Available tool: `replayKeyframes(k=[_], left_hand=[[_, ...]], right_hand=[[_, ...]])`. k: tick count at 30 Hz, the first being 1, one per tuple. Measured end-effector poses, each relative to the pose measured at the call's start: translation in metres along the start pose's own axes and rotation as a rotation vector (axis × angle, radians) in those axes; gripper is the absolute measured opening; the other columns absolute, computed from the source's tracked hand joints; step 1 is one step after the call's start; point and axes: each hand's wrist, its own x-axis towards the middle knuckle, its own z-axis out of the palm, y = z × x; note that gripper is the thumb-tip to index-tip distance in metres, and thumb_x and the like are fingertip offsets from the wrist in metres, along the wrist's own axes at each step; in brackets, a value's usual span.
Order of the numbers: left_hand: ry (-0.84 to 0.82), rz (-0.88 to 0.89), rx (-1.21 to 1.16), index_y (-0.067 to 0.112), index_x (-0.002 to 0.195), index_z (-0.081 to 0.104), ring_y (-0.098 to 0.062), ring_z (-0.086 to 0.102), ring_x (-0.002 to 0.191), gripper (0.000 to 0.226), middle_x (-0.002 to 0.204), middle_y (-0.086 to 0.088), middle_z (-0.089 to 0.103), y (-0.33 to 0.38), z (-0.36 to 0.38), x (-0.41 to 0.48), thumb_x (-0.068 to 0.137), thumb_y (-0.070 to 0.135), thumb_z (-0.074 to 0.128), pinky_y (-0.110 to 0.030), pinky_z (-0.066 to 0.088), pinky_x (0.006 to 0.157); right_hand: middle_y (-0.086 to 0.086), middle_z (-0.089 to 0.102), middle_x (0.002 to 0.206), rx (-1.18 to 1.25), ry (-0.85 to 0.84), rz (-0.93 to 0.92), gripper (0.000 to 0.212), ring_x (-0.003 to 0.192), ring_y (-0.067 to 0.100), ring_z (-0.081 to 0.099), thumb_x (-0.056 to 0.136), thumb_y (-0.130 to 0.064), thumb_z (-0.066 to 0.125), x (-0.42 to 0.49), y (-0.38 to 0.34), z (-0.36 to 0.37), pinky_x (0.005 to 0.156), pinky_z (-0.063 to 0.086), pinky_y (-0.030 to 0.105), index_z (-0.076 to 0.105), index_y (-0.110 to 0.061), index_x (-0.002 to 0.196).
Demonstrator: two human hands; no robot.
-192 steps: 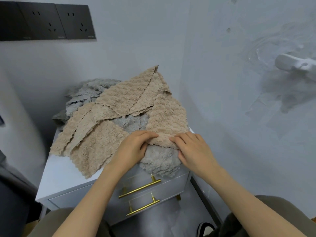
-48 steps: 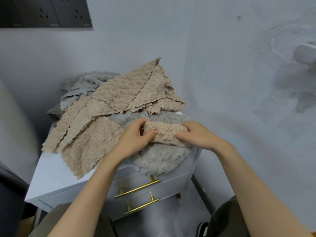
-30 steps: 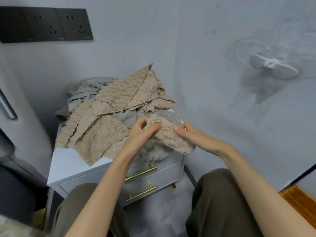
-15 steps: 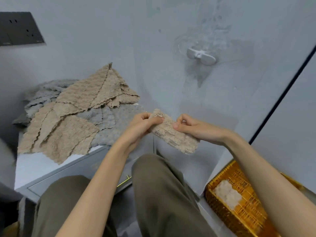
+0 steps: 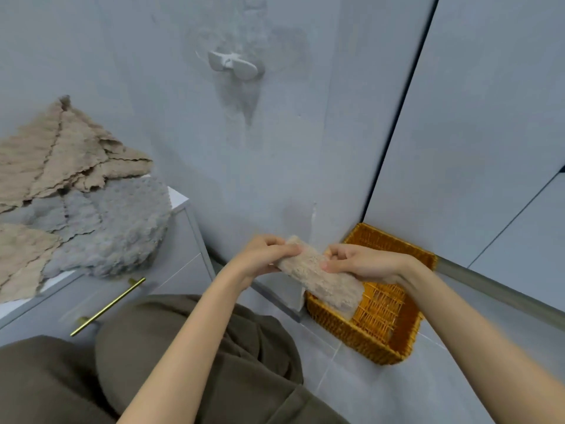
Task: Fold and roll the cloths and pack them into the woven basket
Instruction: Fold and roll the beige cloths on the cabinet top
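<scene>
Head view, item one: rolled beige cloth [image 5: 325, 284], centre of frame, held in the air, its lower end over the left side of the woven basket [image 5: 345, 335] at lower right. Left hand [image 5: 263, 255] pinches the upper end; right hand [image 5: 362, 261] grips the middle, fingers curled round it. Handling, by judgement: light, soft, plush, unbreakable; liable to unroll if one end is freed. Best hold: round the roll's middle, thumb across the loose edge. Item two: unfolded beige and grey cloths [image 5: 76, 185], heaped on the white cabinet [image 5: 177, 264], left of frame
</scene>
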Motion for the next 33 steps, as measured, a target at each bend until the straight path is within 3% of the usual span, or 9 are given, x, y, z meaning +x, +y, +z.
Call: replayKeyframes(k=[4, 9, 12, 15, 19, 23, 27, 33], left_hand=[[-0.016, 0.003, 0.014, 0.006, 0.123, 0.058, -0.018, 0.060, 0.107, 0.037, 0.119, -0.009, 0.062, -0.018, 0.040, 0.025, 0.090, 0.022, 0.063, -0.027, 0.053, 0.089], [0.031, 0.025, 0.186, 0.011, 0.130, 0.055, -0.017, 0.055, 0.115, 0.036, 0.127, -0.004, 0.058, -0.054, 0.080, 0.060, 0.097, 0.022, 0.052, -0.031, 0.045, 0.100], [0.022, 0.087, 0.293, 0.014, 0.125, 0.059, -0.012, 0.054, 0.112, 0.031, 0.128, -0.001, 0.059, -0.080, 0.094, 0.076, 0.097, 0.019, 0.049, -0.025, 0.043, 0.094], [-0.017, 0.143, 0.406, 0.018, 0.126, 0.058, -0.006, 0.052, 0.107, 0.031, 0.125, 0.004, 0.059, -0.102, 0.102, 0.089, 0.097, 0.019, 0.048, -0.018, 0.041, 0.087], [-0.077, 0.166, 0.515, 0.020, 0.129, 0.055, 0.001, 0.048, 0.104, 0.033, 0.127, 0.007, 0.058, -0.126, 0.105, 0.108, 0.098, 0.022, 0.047, -0.006, 0.034, 0.076], [-0.104, 0.156, 0.552, 0.021, 0.129, 0.055, 0.001, 0.046, 0.104, 0.032, 0.129, 0.006, 0.057, -0.141, 0.102, 0.119, 0.097, 0.022, 0.048, -0.014, 0.037, 0.086], [-0.120, 0.182, 0.573, 0.023, 0.130, 0.053, 0.003, 0.045, 0.103, 0.033, 0.129, 0.008, 0.057, -0.148, 0.105, 0.126, 0.097, 0.024, 0.049, -0.006, 0.034, 0.079], [-0.122, 0.228, 0.577, 0.025, 0.133, 0.051, 0.001, 0.047, 0.110, 0.035, 0.131, 0.009, 0.055, -0.144, 0.109, 0.131, 0.098, 0.026, 0.046, -0.015, 0.035, 0.088]], right_hand=[[-0.003, 0.044, 0.084, 0.146, 0.042, 0.085, 0.025, 0.073, 0.012, 0.040, 0.092, -0.033, 0.060, -0.007, 0.055, -0.012, 0.062, 0.032, 0.025, 0.043, -0.015, 0.094], [0.007, 0.056, 0.116, 0.422, 0.162, 0.259, 0.020, 0.102, 0.018, 0.060, 0.095, -0.023, 0.058, -0.015, 0.123, -0.024, 0.077, 0.052, 0.028, 0.047, -0.019, 0.111], [0.010, 0.065, 0.112, 0.619, 0.278, 0.283, 0.014, 0.106, 0.022, 0.063, 0.098, -0.013, 0.051, -0.011, 0.162, -0.026, 0.088, 0.053, 0.037, 0.058, -0.014, 0.110], [0.012, 0.063, 0.116, 0.723, 0.527, 0.357, 0.018, 0.112, 0.027, 0.059, 0.100, -0.011, 0.046, 0.003, 0.197, -0.026, 0.098, 0.047, 0.045, 0.058, -0.009, 0.113], [0.010, 0.062, 0.108, 0.822, 0.756, 0.410, 0.018, 0.101, 0.025, 0.059, 0.101, -0.013, 0.044, 0.031, 0.234, -0.030, 0.085, 0.049, 0.042, 0.057, -0.008, 0.113], [0.006, 0.060, 0.105, 0.862, 0.861, 0.456, 0.022, 0.096, 0.023, 0.058, 0.101, -0.011, 0.042, 0.059, 0.261, -0.029, 0.081, 0.047, 0.042, 0.050, -0.009, 0.121], [0.016, 0.050, 0.134, 0.794, 0.932, 0.591, 0.039, 0.120, 0.033, 0.051, 0.100, -0.008, 0.042, 0.084, 0.290, -0.023, 0.099, 0.045, 0.045, 0.039, -0.001, 0.138], [0.018, 0.050, 0.135, 0.726, 0.925, 0.729, 0.040, 0.121, 0.033, 0.051, 0.098, -0.009, 0.044, 0.120, 0.315, -0.014, 0.099, 0.047, 0.044, 0.040, 0.000, 0.137]])
